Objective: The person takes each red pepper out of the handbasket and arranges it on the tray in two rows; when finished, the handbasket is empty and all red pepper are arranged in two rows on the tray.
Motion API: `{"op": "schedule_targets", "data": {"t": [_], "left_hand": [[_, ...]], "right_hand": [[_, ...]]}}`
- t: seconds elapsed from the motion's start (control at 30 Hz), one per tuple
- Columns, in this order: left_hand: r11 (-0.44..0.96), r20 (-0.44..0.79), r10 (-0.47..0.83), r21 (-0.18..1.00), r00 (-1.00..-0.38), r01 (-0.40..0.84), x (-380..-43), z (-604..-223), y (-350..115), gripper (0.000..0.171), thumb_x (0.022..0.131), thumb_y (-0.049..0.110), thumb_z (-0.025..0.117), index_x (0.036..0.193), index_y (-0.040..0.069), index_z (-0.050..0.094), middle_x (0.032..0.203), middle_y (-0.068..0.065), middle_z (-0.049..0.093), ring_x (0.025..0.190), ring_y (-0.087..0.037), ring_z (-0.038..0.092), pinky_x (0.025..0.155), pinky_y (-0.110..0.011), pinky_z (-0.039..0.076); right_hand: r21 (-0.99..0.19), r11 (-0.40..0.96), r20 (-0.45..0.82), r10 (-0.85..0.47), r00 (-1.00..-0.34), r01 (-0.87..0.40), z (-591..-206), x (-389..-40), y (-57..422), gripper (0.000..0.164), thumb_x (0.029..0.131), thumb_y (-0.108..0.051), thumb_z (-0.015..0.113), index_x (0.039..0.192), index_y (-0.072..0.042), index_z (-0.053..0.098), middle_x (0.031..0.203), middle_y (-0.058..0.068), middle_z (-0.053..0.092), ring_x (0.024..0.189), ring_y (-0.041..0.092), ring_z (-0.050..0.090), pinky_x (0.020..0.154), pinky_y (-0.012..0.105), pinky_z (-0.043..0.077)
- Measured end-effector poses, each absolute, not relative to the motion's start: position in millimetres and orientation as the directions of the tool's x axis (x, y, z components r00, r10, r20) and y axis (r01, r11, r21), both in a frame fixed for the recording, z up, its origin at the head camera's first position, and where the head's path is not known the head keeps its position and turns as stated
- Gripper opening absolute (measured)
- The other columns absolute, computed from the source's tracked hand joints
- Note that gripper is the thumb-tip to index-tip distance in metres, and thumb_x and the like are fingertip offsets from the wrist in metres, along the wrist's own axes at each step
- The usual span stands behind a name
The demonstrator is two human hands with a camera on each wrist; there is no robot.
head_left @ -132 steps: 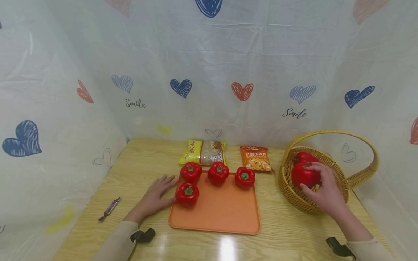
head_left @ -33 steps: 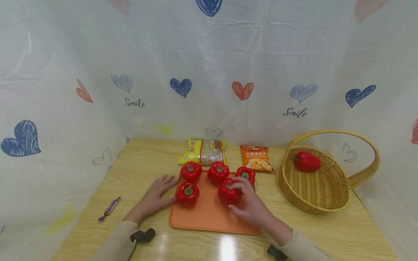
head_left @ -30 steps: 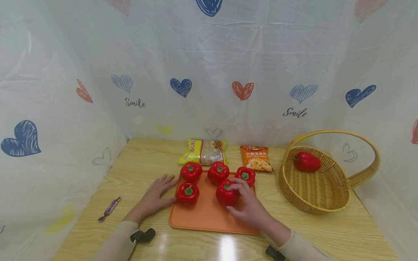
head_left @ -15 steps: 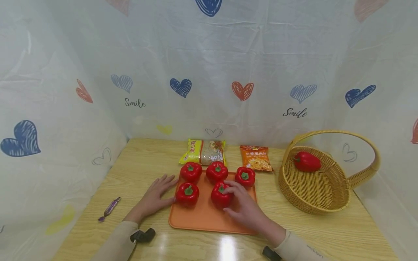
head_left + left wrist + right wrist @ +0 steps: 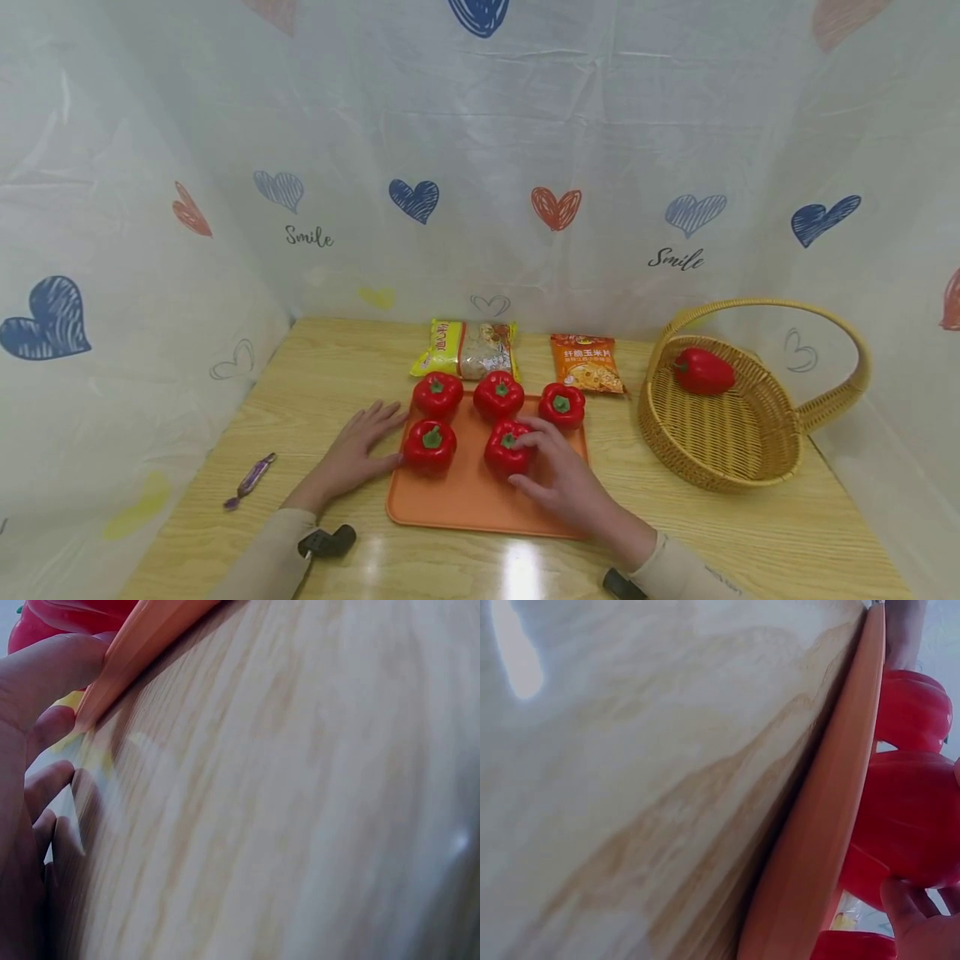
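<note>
A red bell pepper (image 5: 501, 454) with a green stem sits on the orange tray (image 5: 480, 508), in the front row. My right hand (image 5: 562, 479) holds it from the right, thumb in front and fingers over the top. In the right wrist view the fingertips touch that pepper (image 5: 911, 817) above the tray's rim (image 5: 817, 847). My left hand (image 5: 352, 454) lies at the tray's left edge, fingers spread and thumb by the front left pepper (image 5: 430, 447). Along the back of the tray stand three more peppers: left (image 5: 438, 395), middle (image 5: 498, 396) and right (image 5: 562, 406).
On the right stands a wicker basket (image 5: 720, 437) with a tall handle and one red pepper (image 5: 703, 371) lying inside. Behind the tray are a yellow food packet (image 5: 465, 350) and an orange snack bag (image 5: 588, 364). A purple-wrapped candy (image 5: 250, 481) lies at the left.
My right hand has carried a pepper from the basket to the tray, then shifted it left into place. The back middle pepper has moved slightly left. My left hand has stayed put.
</note>
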State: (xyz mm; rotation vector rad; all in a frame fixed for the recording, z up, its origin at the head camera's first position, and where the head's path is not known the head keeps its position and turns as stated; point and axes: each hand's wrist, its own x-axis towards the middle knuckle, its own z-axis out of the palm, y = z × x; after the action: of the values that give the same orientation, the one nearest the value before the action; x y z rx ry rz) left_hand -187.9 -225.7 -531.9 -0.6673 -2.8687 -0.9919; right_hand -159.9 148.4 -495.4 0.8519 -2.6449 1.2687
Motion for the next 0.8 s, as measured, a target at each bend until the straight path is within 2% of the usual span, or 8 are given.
{"op": "schedule_targets", "data": {"t": [0.17, 0.37, 0.8], "left_hand": [[0.700, 0.169, 0.385, 0.587, -0.907, 0.407, -188, -532, -226, 0.070, 0.090, 0.040, 0.074, 0.150, 0.011, 0.052, 0.159, -0.015, 0.041, 0.151, -0.043, 0.022, 0.122, -0.062, 0.010], [0.701, 0.166, 0.384, 0.588, -0.908, 0.404, -188, -531, -227, 0.070, 0.090, 0.041, 0.074, 0.150, 0.011, 0.052, 0.159, -0.015, 0.042, 0.151, -0.043, 0.022, 0.122, -0.062, 0.010], [0.701, 0.161, 0.382, 0.591, -0.910, 0.399, -188, -533, -227, 0.070, 0.090, 0.042, 0.074, 0.150, 0.012, 0.052, 0.159, -0.014, 0.041, 0.152, -0.043, 0.022, 0.122, -0.062, 0.010]], "right_hand": [[-0.686, 0.501, 0.318, -0.445, -0.837, -0.527, -495, -160, 146, 0.039, 0.086, -0.022, 0.085, 0.115, -0.031, 0.062, 0.150, -0.001, 0.049, 0.139, 0.025, 0.049, 0.111, 0.053, 0.044], [-0.691, 0.515, 0.296, -0.440, -0.848, -0.508, -495, -160, 140, 0.037, 0.085, -0.024, 0.085, 0.114, -0.034, 0.063, 0.147, -0.005, 0.048, 0.136, 0.023, 0.051, 0.108, 0.049, 0.048], [-0.671, 0.533, 0.290, -0.453, -0.843, -0.516, -495, -161, 133, 0.036, 0.086, -0.024, 0.084, 0.115, -0.030, 0.064, 0.149, -0.002, 0.049, 0.137, 0.027, 0.050, 0.107, 0.050, 0.048]]}}
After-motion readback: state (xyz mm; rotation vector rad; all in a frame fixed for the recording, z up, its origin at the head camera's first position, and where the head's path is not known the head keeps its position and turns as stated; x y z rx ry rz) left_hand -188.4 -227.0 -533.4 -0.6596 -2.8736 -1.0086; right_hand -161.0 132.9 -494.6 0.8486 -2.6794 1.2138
